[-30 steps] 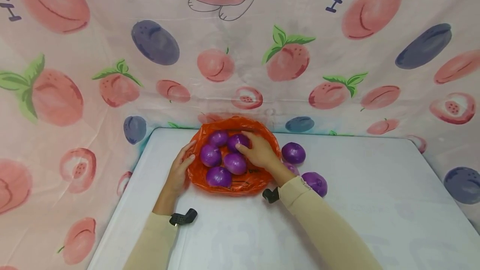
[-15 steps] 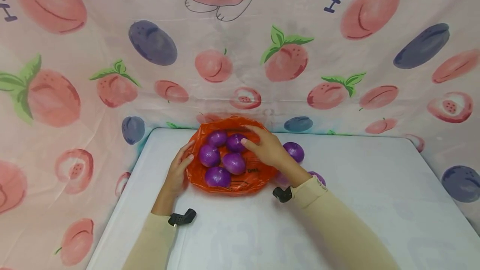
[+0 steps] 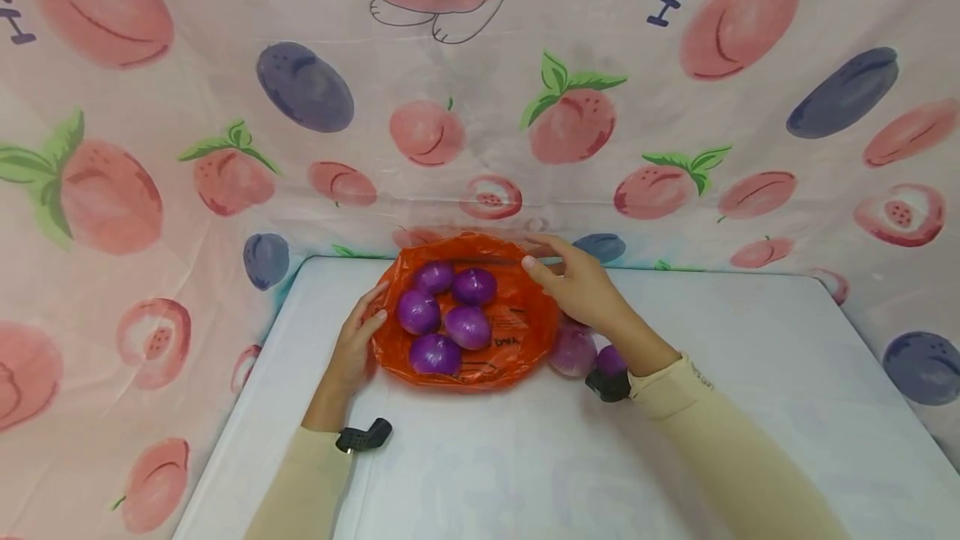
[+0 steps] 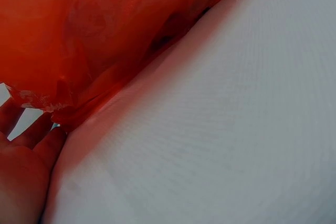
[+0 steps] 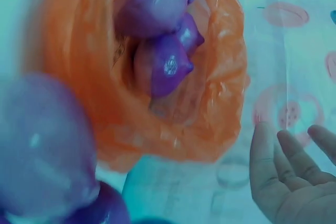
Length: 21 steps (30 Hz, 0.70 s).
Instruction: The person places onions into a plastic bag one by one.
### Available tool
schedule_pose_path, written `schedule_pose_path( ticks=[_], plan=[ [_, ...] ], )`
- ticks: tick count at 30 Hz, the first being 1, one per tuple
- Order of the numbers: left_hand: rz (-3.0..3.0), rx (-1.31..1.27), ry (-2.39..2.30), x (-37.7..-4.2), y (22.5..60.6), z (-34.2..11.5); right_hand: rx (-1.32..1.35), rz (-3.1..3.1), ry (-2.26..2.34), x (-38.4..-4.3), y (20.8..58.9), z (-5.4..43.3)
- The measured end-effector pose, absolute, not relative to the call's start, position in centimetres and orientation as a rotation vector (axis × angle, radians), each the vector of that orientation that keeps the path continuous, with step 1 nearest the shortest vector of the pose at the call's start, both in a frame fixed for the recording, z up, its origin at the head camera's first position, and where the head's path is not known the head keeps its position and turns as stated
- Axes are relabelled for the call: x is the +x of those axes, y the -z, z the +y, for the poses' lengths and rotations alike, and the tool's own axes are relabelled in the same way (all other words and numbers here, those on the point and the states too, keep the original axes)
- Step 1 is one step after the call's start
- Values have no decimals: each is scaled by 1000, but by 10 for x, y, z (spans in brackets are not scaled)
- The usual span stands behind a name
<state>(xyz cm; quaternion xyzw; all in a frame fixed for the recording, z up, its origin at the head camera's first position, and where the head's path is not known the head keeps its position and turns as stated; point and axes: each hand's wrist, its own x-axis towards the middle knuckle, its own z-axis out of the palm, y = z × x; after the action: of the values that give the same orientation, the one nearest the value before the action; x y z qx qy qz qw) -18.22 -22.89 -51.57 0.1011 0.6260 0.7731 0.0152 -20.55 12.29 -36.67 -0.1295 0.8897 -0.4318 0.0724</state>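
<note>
An orange plastic bag (image 3: pixel 525 298), its mouth rolled wide, holds several purple onions (image 3: pixel 468 327) on the white table. My left hand (image 3: pixel 352 348) rests along the bag's left side, fingers extended; in the left wrist view its fingertips meet the orange plastic (image 4: pixel 79 30). Beside the bag's right rim, my right hand (image 3: pixel 585 286) has its fingers spread and holds nothing. The right wrist view shows that hand (image 5: pixel 294 182) apart from the bag, and pointed tips on the onions (image 5: pixel 163 66). A paler onion (image 3: pixel 573 350) sits outside the bag, under my right wrist.
Another purple onion (image 3: pixel 611 359) shows beside the paler one, partly covered by the black wrist camera (image 3: pixel 609 386). Behind the white table (image 3: pixel 465 465) hangs a fruit-print cloth (image 3: pixel 495 82), close to the bag's back rim.
My right hand has let go of an onion inside the bag and moved right, out past the rim. My left hand stays at the bag's side.
</note>
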Motion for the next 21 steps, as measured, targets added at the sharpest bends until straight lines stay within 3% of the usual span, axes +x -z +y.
schedule_pose_path(
  ticks=[21],
  plan=[
    [1947, 329, -2408, -184, 519, -230, -586, 2803, 1143, -192, 396, 222]
  ],
)
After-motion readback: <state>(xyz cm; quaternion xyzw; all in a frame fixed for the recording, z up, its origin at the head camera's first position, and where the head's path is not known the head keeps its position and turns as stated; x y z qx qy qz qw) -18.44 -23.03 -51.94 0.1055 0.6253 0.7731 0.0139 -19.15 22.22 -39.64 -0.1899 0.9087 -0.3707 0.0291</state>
